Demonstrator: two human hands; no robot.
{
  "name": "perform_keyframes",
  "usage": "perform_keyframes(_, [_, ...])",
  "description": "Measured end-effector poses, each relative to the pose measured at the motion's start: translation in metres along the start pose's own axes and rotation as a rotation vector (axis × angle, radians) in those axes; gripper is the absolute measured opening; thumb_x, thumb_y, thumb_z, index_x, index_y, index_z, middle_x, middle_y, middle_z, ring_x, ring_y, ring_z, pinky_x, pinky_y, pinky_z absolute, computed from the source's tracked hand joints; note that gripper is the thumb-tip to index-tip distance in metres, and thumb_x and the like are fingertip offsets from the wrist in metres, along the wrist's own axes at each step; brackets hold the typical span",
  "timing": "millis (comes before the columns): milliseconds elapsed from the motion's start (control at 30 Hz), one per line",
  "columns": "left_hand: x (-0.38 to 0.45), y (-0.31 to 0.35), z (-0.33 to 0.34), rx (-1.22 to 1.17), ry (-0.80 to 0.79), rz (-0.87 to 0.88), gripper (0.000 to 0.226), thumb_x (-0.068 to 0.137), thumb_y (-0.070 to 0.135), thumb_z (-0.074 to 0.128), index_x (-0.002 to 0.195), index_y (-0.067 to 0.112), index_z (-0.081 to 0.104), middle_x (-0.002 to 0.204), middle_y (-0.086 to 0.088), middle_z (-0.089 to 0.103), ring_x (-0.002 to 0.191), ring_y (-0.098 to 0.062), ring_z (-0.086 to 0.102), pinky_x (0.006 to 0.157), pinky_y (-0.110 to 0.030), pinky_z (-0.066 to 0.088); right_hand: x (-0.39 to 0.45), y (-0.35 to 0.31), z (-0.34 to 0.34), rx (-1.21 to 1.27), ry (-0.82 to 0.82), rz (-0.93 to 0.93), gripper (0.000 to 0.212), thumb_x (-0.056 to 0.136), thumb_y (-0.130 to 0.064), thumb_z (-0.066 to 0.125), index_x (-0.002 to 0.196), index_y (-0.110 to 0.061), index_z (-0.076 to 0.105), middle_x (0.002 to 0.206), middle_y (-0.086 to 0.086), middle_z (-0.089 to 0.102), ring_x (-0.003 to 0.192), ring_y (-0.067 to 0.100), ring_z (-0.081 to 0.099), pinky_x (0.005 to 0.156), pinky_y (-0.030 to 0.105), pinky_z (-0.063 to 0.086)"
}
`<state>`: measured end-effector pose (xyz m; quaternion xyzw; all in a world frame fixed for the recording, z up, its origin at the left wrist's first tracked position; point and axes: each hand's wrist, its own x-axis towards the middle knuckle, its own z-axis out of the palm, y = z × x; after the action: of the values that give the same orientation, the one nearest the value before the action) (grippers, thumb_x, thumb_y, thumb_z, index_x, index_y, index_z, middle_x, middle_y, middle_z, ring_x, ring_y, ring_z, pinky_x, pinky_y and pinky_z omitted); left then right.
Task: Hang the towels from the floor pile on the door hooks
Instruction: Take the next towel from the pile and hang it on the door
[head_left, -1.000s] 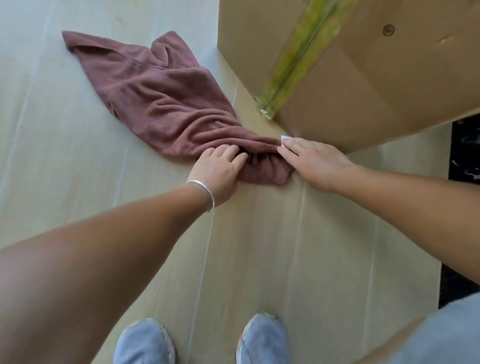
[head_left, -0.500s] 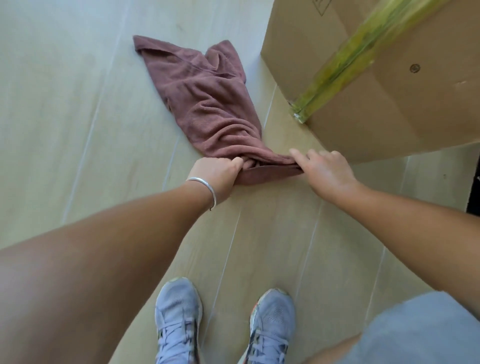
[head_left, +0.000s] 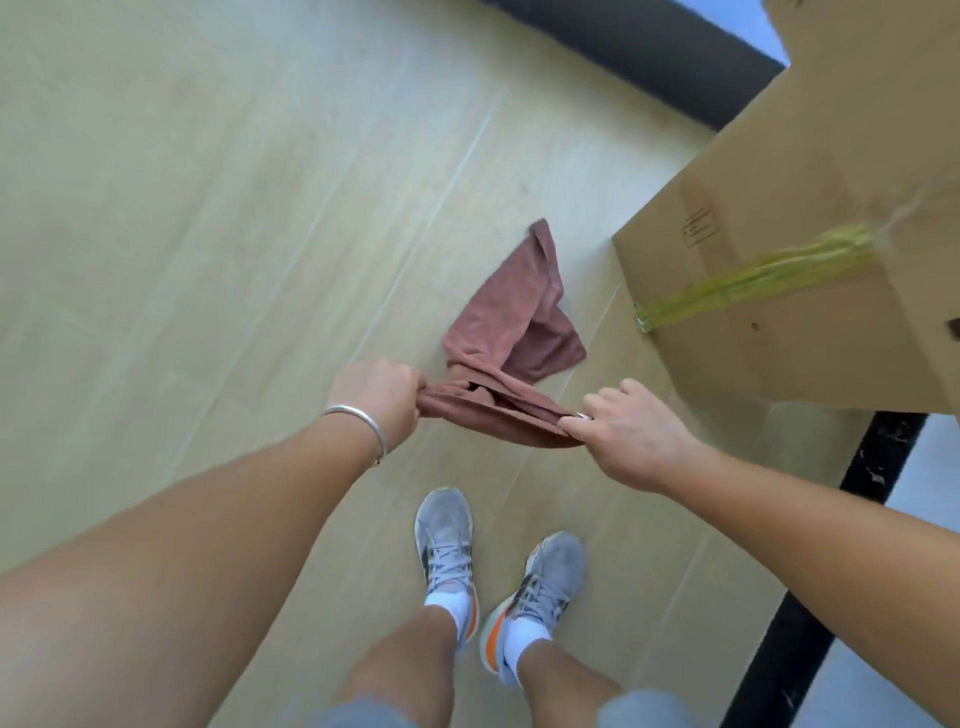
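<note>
Now | left hand (head_left: 382, 402) and right hand (head_left: 631, 434) fingers pinched towel (head_left: 511, 332) edge beside cardboard box (head_left: 789, 291) | best lifted level, clearing floor (head_left: 208, 208).

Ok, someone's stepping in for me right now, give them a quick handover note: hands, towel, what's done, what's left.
Left hand: grips one end of the reddish-brown towel.
Right hand: pinches the other end.
Towel: top edge bunched between the hands, the rest trailing down toward the wooden floor, beside the cardboard box.
Done: towel is in both hands.
Left: carry it to the door hooks, which are not in view, and hang it. No other towels show here.
</note>
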<state>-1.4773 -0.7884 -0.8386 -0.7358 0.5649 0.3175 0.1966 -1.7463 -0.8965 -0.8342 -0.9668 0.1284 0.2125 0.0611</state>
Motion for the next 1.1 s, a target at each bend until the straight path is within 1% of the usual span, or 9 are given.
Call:
perform_keyframes(100, [-0.035, -0.039, -0.023, -0.041, -0.035, -0.061, 0.016, 0.089, 0.022, 0.053, 0.098, 0.026, 0.065, 0.098, -0.003, 0.066, 0.093, -0.027, 0.064, 0.066, -0.028, 0.042, 0.016, -0.012, -0.051, -0.007, -0.116, -0.015, 0.009, 0.07, -0.019, 0.073, 0.072, -0.02, 0.064, 0.066, 0.002, 0.059, 0.062, 0.025, 0.059, 0.058, 0.029, 0.034])
perform_keyframes(233, [-0.081, -0.097, -0.041, 0.034, -0.03, -0.187, 0.027, 0.084, 0.006, 0.049, 0.094, 0.025, 0.064, 0.078, 0.003, 0.053, 0.076, -0.025, 0.058, 0.06, -0.028, 0.041, 0.052, -0.023, -0.11, -0.053, -0.191, 0.061, 0.016, 0.09, -0.021, 0.049, 0.093, -0.025, 0.064, 0.088, -0.001, 0.054, 0.087, 0.025, 0.054, 0.068, 0.033, 0.024])
perform_keyframes(367, [-0.126, -0.159, -0.051, 0.036, -0.017, -0.358, 0.029, 0.082, 0.003, 0.047, 0.09, 0.025, 0.064, 0.067, 0.006, 0.04, 0.067, -0.023, 0.052, 0.058, -0.027, 0.04, 0.102, -0.04, -0.173, -0.132, -0.122, 0.071, 0.025, 0.093, -0.025, 0.041, 0.099, -0.029, 0.065, 0.112, 0.0, 0.054, 0.109, 0.027, 0.046, 0.086, 0.038, 0.035])
perform_keyframes(467, [-0.161, -0.213, -0.059, -0.02, 0.023, -0.497, 0.03, 0.081, 0.003, 0.048, 0.09, 0.023, 0.068, 0.07, 0.005, 0.047, 0.069, -0.023, 0.056, 0.059, -0.027, 0.043, 0.155, -0.06, -0.228, -0.095, -0.04, -0.021, 0.031, 0.096, -0.029, 0.038, 0.111, -0.028, 0.065, 0.133, -0.001, 0.051, 0.137, 0.023, 0.031, 0.106, 0.041, 0.027])
perform_keyframes(533, [-0.188, -0.249, -0.062, -0.062, 0.069, -0.591, 0.027, 0.084, 0.007, 0.048, 0.093, 0.023, 0.068, 0.082, 0.002, 0.052, 0.083, -0.026, 0.062, 0.062, -0.028, 0.043, 0.193, -0.075, -0.265, -0.074, 0.008, -0.097, 0.035, 0.099, -0.03, 0.036, 0.12, -0.026, 0.064, 0.143, -0.003, 0.047, 0.143, 0.018, 0.024, 0.113, 0.038, 0.022])
perform_keyframes(633, [-0.232, -0.297, -0.062, -0.128, 0.185, -0.729, 0.02, 0.088, 0.011, 0.049, 0.093, 0.02, 0.067, 0.086, -0.002, 0.048, 0.094, -0.03, 0.061, 0.066, -0.031, 0.039, 0.242, -0.106, -0.314, -0.066, 0.025, -0.178, 0.037, 0.102, -0.033, 0.034, 0.127, -0.025, 0.061, 0.15, -0.004, 0.039, 0.146, 0.016, 0.016, 0.116, 0.037, 0.017])
perform_keyframes(867, [-0.338, -0.366, -0.05, -0.238, 0.41, -0.894, 0.022, 0.095, 0.013, 0.041, 0.096, 0.019, 0.062, 0.097, -0.008, 0.059, 0.086, -0.033, 0.059, 0.061, -0.034, 0.038, 0.308, -0.181, -0.392, -0.009, 0.156, -0.347, 0.037, 0.1, -0.032, 0.04, 0.134, -0.024, 0.053, 0.149, 0.0, 0.04, 0.145, 0.021, 0.022, 0.114, 0.043, 0.024])
perform_keyframes(1000, [-0.385, -0.354, -0.037, -0.252, 0.574, -0.944, 0.02, 0.093, 0.014, 0.045, 0.103, 0.018, 0.062, 0.102, -0.01, 0.062, 0.081, -0.034, 0.057, 0.059, -0.036, 0.041, 0.311, -0.203, -0.407, 0.05, 0.307, -0.467, 0.03, 0.094, -0.017, 0.048, 0.121, -0.019, 0.061, 0.133, -0.001, 0.057, 0.136, 0.025, 0.038, 0.105, 0.045, 0.036])
perform_keyframes(1100, [-0.404, -0.315, -0.014, -0.322, 0.704, -0.946, 0.031, 0.093, 0.012, 0.052, 0.119, 0.021, 0.065, 0.113, -0.006, 0.066, 0.094, -0.035, 0.061, 0.067, -0.04, 0.048, 0.294, -0.207, -0.399, 0.028, 0.301, -0.557, 0.023, 0.091, -0.012, 0.052, 0.11, -0.016, 0.066, 0.118, -0.002, 0.065, 0.123, 0.025, 0.05, 0.097, 0.041, 0.042])
